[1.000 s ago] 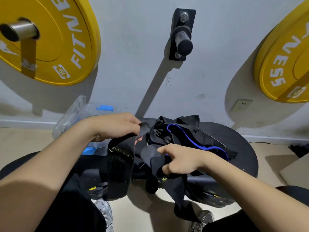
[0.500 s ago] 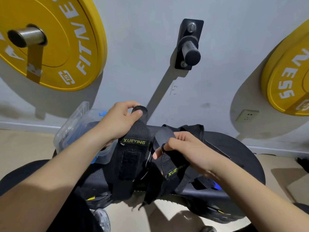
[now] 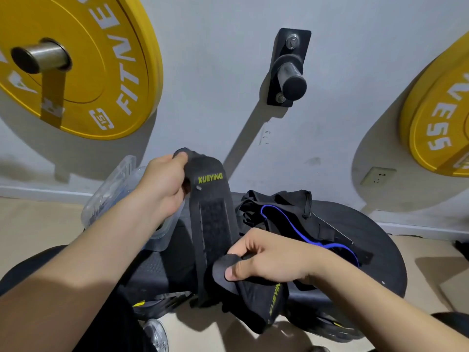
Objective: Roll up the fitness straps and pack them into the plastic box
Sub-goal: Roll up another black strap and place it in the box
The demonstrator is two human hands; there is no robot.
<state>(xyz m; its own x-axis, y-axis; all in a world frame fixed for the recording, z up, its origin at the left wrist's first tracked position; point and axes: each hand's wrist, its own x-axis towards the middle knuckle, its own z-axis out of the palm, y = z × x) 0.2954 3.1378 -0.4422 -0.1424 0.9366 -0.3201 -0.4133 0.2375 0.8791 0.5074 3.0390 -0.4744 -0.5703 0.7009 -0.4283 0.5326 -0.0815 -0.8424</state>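
Above the dark bench pad (image 3: 375, 252), the left hand (image 3: 162, 184) grips the top end of a black XUEYING wrist strap (image 3: 213, 219). Its fingers are curled round the folded end and the thumb presses on top. The strap hangs straight down from that grip, its hook-and-loop patch facing the camera. The right hand (image 3: 269, 257), lower and nearer the body, pinches the grey end of a second strap (image 3: 264, 303) between thumb and bent fingers; the rest droops past the bench edge toward the floor. The two straps touch where they cross near the right thumb.

Neither strap shows a coil, so I judge this to be the sorting-out step: one strap is held up at full length, ready for rolling. The next move calls for a free hand. The second strap would likely have to be set down so that both hands can wind the first from one end, tightly enough for the patch to close on it.

Both forearms reach forward, the left raised with its wrist bent, the right roughly level.

More tangled straps (image 3: 291, 217), one edged in blue, lie just behind the right hand. The clear plastic box (image 3: 111, 191) sits behind the left wrist, partly hidden; its contents cannot be told. Yellow weight plates (image 3: 101, 72) hang on the wall.
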